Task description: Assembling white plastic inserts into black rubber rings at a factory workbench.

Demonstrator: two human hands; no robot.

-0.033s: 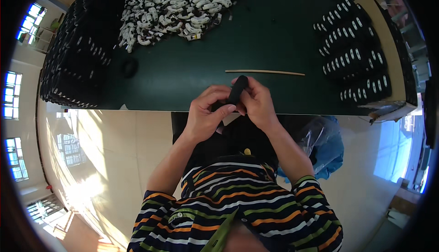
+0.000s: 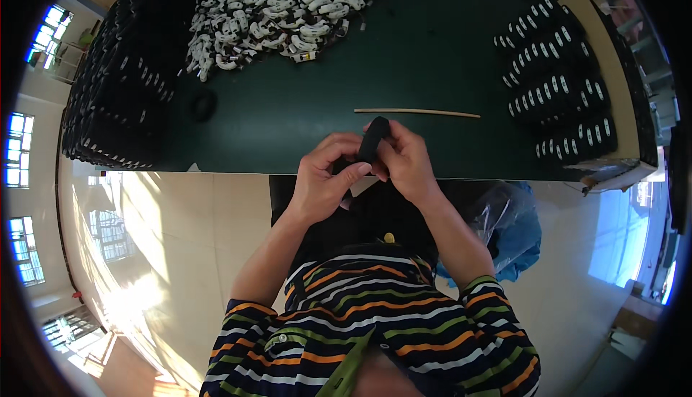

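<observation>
A black curved piece (image 2: 373, 139) was held at the near edge of the green table (image 2: 288, 119). Its lower part was pinched by the thumb and fingers of the left hand (image 2: 323, 184), and its upper part was gripped by those of the right hand (image 2: 411, 163); the rest was hidden behind the fingers. The step in hand was judged to be close two-handed working of this piece. For the next move, a steady grip from one hand and fine fingertip pressure from the other seemed to be called for. Just beyond the fingers, a thin wooden stick (image 2: 418, 113) was left lying; farther off, to their left, a black ring (image 2: 203, 105) was seen.
</observation>
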